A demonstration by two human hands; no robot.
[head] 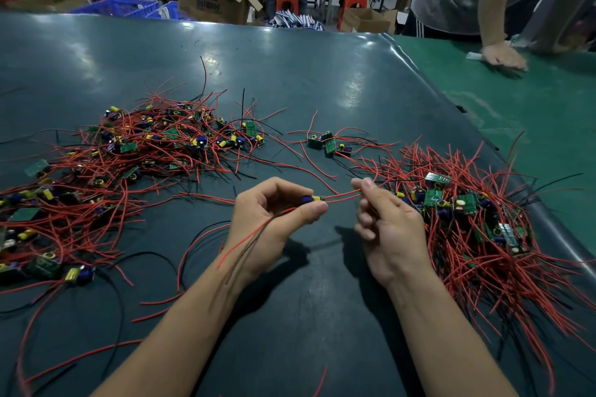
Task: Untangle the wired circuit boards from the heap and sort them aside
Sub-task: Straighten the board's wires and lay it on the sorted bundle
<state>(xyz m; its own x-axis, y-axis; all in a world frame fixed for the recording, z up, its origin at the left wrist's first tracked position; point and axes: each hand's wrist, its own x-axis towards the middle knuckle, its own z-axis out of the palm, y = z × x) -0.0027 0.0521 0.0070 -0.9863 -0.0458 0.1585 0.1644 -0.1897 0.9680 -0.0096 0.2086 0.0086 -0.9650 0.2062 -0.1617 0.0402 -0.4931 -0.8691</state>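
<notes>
Your left hand point(274, 222) grips a small circuit board point(312, 199), thumb curled over it; your right hand point(385, 219) pinches its red wires point(345, 194) just beside. Both hover above the counter point(290, 74), between the tangled heap point(129, 151) at left and the sorted pile point(474, 219) at right.

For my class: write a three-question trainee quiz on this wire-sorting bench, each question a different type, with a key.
1. True or false: the left hand holds a small circuit board.
2. What does the right hand pinch? A) a black wire B) a red wire C) a cardboard box
3. Fill in: a small separate cluster of boards lies between the left heap and the ____ heap.

Key: 1 true; 2 B; 3 right.
</notes>
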